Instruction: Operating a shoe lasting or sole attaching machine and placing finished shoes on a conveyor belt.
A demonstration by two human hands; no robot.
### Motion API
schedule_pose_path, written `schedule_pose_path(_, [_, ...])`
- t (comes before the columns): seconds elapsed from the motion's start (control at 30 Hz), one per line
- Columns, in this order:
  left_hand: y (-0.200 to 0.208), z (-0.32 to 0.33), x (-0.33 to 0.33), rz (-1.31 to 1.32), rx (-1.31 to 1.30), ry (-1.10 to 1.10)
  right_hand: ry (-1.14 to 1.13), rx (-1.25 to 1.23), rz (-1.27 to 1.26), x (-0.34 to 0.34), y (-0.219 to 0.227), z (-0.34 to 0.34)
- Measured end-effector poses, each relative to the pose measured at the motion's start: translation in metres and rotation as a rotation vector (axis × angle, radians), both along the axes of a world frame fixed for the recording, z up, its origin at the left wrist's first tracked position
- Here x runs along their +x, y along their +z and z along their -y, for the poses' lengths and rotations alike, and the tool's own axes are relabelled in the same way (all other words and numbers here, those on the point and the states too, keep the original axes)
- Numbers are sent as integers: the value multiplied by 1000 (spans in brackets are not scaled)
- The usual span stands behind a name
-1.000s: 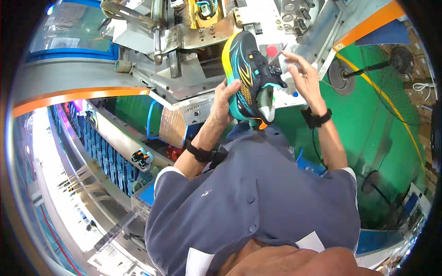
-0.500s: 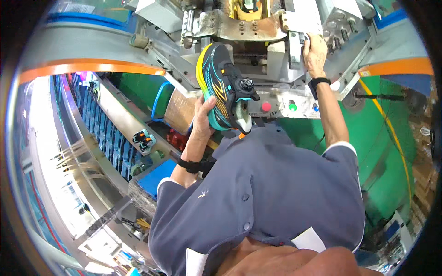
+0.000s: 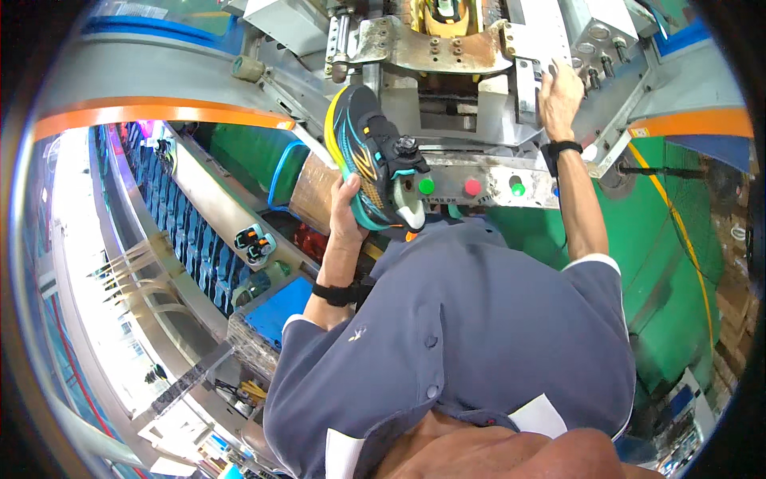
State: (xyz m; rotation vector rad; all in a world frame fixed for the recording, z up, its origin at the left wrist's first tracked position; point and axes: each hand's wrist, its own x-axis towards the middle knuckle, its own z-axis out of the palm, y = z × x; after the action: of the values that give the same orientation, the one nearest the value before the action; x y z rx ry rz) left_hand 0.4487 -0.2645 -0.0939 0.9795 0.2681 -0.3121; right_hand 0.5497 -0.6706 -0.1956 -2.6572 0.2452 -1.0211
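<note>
My left hand (image 3: 346,211) is closed round the heel side of a sports shoe (image 3: 363,148). The shoe has a black upper with blue and orange lines, a yellow-to-teal sole and a black dial on top. Its toe points away from me, and something white shows at the heel opening. At the machine's right side, my right hand (image 3: 562,100) has curled fingers beside a metal block (image 3: 527,92). What those fingers grip, if anything, is hidden. Between my hands lies the machine's front, with a worn curved metal plate (image 3: 435,52) across it.
Below the machine, a control panel (image 3: 495,188) carries green and red buttons. Orange-edged guards (image 3: 167,108) flank both sides. On the left, a conveyor (image 3: 215,188) holds another shoe pair (image 3: 255,244); a blue-topped surface (image 3: 279,310) and a cardboard box (image 3: 313,191) are nearer.
My left hand has carried the shoe slightly left, uncovering a green button on the panel. My right hand stays beside the metal block. The whole view has shifted a little.
</note>
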Motion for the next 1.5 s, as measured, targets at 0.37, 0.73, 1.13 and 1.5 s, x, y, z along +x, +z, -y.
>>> schedule_pose_path(0.37, [7, -36, -17, -16, -128, 110, -37, 117, -8, -18, 1, 0])
schedule_pose_path(0.73, [33, 65, 60, 165, 126, -114, 727, 1289, -333, -73, 146, -158])
schedule_pose_path(1.13, [-57, 189, 309, 492, 890, -299, 162, 1311, 120, -42, 149, -36])
schedule_pose_path(1.5, [-112, 225, 368, 324, 1197, -286, -44, 772, -4, 39, 160, 17])
